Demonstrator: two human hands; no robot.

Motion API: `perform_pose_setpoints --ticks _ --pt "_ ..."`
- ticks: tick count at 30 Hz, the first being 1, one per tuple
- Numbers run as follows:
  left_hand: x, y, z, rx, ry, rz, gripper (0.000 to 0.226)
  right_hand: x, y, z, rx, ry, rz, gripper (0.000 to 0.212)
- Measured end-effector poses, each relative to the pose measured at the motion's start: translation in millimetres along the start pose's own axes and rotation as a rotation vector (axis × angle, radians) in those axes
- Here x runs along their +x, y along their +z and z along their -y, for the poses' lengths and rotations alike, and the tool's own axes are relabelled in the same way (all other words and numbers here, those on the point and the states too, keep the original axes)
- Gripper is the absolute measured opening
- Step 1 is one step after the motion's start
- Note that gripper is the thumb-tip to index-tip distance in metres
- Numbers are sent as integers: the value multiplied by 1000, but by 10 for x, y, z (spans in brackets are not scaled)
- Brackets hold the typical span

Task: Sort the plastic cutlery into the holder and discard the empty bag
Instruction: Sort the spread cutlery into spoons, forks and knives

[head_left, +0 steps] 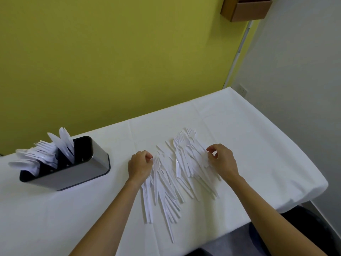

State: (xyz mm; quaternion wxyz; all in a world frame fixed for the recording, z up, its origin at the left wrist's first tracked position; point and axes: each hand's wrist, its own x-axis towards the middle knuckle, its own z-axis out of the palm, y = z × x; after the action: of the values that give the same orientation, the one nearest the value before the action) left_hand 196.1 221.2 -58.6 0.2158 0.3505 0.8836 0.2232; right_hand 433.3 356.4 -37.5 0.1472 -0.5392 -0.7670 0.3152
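A spread of white plastic cutlery (177,174), forks and knives with handles toward me, lies in the middle of the white-clothed table (258,145). My left hand (140,166) sits at the pile's left edge, fingers curled, with several forks running under it. My right hand (221,159) hovers over the pile's right side, thumb and fingers pinching at a piece of cutlery. A black and metal holder (73,172) stands at the left, with white spoons, forks and knives (62,143) sticking out of its compartments. No bag is in view.
A green wall runs behind the table, a white wall on the right with a socket (243,90). A brown cardboard box (247,8) hangs at the top right. The table's front edge drops off at the lower right, above a dark floor.
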Motion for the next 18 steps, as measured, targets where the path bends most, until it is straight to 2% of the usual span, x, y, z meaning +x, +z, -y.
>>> perform_pose_setpoints --ticks 5,9,13,18 --pt "-10 -8 -37 -50 -66 -5 6 41 1 -4 6 -10 11 17" --pt "-20 -23 -79 -288 -76 -35 11 47 43 46 1 -46 26 17" --pt "-24 -76 -104 -408 -34 -60 20 20 152 181 -16 -112 72 17" --pt "-22 -162 -96 -514 -2 -127 12 -46 339 425 -21 -234 153 17"
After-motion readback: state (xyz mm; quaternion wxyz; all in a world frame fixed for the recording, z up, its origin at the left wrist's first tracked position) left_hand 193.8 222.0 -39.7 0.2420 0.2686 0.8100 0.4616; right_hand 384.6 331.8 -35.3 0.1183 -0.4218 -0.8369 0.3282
